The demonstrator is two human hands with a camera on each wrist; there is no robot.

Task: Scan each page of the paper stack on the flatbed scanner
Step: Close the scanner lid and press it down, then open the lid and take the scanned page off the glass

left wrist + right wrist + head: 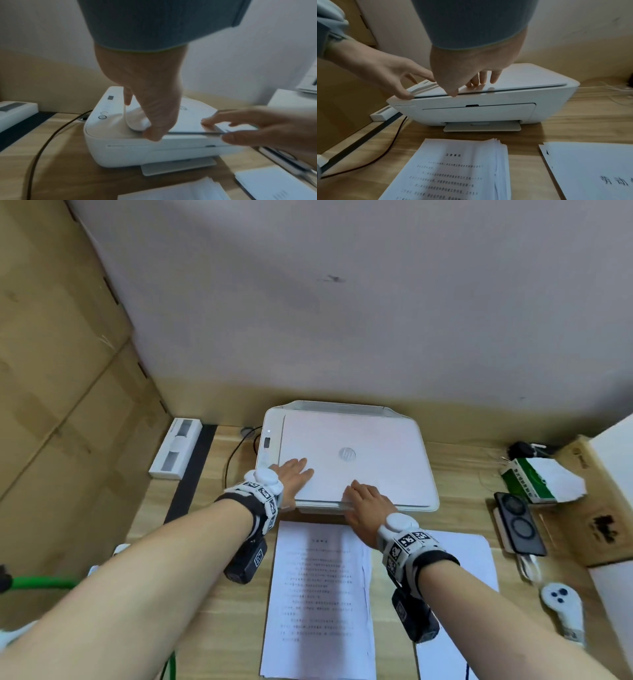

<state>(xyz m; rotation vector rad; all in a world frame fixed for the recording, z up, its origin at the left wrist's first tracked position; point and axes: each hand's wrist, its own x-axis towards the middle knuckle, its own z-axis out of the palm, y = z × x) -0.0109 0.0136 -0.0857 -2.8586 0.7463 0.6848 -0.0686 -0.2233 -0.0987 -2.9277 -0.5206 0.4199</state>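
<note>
Both hands lie spread on the white plastic flatbed scanner's [359, 460] nearly closed lid: left hand [293, 477] flat, right hand [368, 505] with its thumb at the front edge; the printed white paper stack [318, 594] lies on the wooden worktop [219, 611].

Head looks down; 2 wrist views, close and low, share the scanner [349, 457].

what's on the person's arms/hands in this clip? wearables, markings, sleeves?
Bare forearms, no gloves. Each wrist carries a dark band, a white strap with black-and-white square fiducial tags, a round white puck on top, and a black camera block slung underneath: left hand, right hand. Wrist views show a grey-blue ribbed cuff at the top edge. No cables visible on the arms.
</note>
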